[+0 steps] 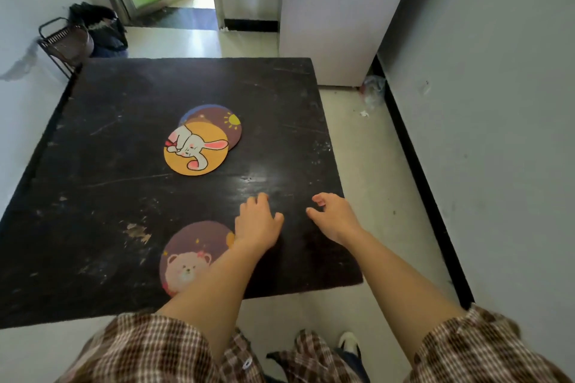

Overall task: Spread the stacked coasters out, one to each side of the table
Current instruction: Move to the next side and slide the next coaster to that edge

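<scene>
On the black table (124, 121), a small stack of round coasters lies near the middle. Its top one is an orange rabbit coaster (196, 148), overlapping a purple sun coaster (222, 121) beneath it; a blue edge of another coaster shows behind. A purple bear coaster (189, 253) lies alone by the near edge, partly under my left forearm. My left hand (256, 222) hovers just right of it, fingers apart, holding nothing. My right hand (333, 216) is near the table's right edge, fingers loosely curled and empty.
A white cabinet (339, 25) stands past the table's far right corner. A black wire rack (63, 40) and a dark bag (99, 28) sit at the far left. Grey wall runs along the right, with tiled floor between it and the table.
</scene>
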A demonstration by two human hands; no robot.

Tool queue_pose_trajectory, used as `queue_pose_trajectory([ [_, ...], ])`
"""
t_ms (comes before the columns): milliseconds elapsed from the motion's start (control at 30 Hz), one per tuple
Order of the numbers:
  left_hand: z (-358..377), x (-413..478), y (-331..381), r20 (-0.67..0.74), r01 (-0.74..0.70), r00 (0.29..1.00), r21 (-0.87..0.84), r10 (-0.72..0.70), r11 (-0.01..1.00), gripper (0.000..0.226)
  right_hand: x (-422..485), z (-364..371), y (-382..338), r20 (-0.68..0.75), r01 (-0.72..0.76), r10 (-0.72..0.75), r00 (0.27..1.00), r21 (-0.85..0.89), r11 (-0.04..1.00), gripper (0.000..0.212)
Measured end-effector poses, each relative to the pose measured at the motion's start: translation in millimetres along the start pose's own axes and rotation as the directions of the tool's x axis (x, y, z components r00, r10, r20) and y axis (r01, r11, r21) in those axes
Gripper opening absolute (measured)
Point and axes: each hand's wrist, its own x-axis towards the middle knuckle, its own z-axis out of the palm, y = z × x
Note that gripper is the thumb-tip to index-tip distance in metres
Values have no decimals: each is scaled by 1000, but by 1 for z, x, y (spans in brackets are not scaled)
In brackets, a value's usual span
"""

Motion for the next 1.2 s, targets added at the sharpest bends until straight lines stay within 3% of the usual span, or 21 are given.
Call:
queue_pose_trajectory([
  [233, 61, -13, 90, -96, 227, 968, -60, -232, 972, 45, 28, -68, 66, 159, 184, -163, 974, -123, 975, 48],
  [533, 76, 18, 150, -211, 332, 912, -124, -352, 935, 41, 87, -119, 82, 250, 362, -310, 917, -201, 910, 49],
  [733, 67, 68, 157, -272, 384, 868, -166, -416, 908, 40, 149, -124, 60, 309, 478, -401, 862, -237, 846, 43],
  [1000, 39, 134, 147, -290, 469, 795, -264, -533, 843, 43, 230, -114, 8, 435, 572, -419, 797, -322, 754, 32],
  [1200, 24, 152, 121, -293, 562, 707, -319, -643, 763, 46, 257, -91, -38, 522, 644, -445, 728, -297, 705, 47],
])
